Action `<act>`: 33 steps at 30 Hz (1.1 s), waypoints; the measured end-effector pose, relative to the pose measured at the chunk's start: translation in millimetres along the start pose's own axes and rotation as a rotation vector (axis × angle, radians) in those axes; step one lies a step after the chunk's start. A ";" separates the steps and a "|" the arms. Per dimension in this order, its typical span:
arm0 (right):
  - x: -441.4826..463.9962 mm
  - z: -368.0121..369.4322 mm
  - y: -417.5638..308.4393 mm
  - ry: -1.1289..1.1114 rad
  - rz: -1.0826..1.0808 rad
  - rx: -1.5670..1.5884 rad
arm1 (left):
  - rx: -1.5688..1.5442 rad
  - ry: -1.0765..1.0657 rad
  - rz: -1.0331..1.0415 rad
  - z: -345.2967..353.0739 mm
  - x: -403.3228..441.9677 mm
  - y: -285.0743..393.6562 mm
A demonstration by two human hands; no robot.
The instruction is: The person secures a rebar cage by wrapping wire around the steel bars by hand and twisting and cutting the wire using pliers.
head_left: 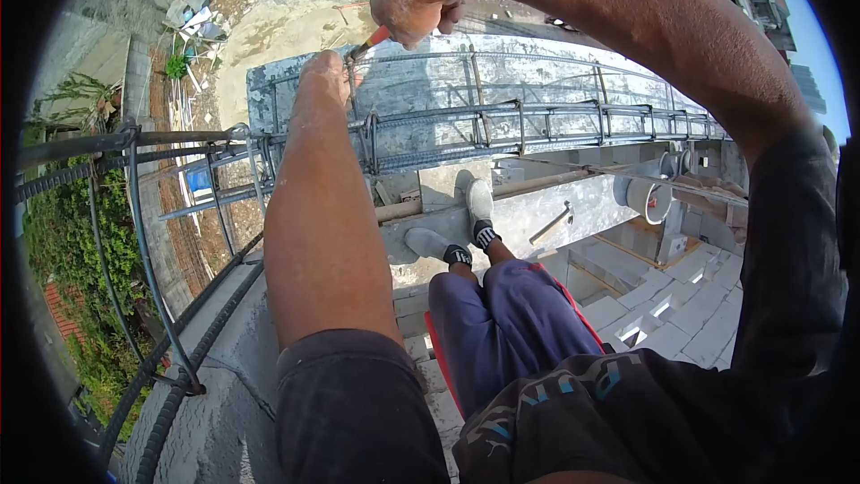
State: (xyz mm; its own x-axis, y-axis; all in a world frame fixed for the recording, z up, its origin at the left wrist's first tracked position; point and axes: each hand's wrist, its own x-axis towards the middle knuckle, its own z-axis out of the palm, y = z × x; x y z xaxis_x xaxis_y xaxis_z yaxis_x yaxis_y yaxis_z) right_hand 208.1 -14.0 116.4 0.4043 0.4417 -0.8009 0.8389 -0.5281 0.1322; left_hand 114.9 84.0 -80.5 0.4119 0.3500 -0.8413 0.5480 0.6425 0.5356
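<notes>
Red-and-yellow tool handle (379, 35) near grey, ribbed steel bars (430, 116).

The tool handle (380, 34) is coloured red. The steel bars (448, 113) are toned dark grey, and the long panel (421, 81) behind them is mottled in grey and white. The black shirt (645, 430) is printed with light blue and grey lettering. The purple-blue trousers (528, 318) are edged with a red side stripe. Grey shoes (480, 200) are matched with black socks (486, 236), which are striped in white. The plants (98, 251) are coloured green.
</notes>
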 end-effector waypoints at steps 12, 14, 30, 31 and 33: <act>-15.2 52.5 37.0 -0.150 -0.164 0.555 | -0.004 0.033 -0.131 -2.1 27.6 -7.0; -24.8 67.3 39.5 -0.146 -0.184 0.543 | -0.068 0.024 -0.077 -5.3 32.2 -10.2; -33.7 9.6 1.4 -0.135 -0.148 0.156 | 0.017 0.003 0.010 -8.4 26.6 -10.4; -29.3 6.3 -2.4 -0.169 -0.130 0.253 | 0.023 0.023 -0.030 -6.9 22.8 -5.7; -24.9 5.2 2.3 -0.205 -0.120 0.405 | -0.035 0.050 -0.062 -4.1 18.1 -4.5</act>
State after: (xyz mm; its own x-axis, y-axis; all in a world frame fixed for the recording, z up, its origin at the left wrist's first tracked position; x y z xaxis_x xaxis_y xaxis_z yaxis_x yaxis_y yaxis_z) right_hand 198.1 -29.9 133.6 0.1985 0.3865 -0.9007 0.6491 -0.7404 -0.1746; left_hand 116.9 90.3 -98.5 0.3406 0.3413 -0.8761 0.5450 0.6876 0.4798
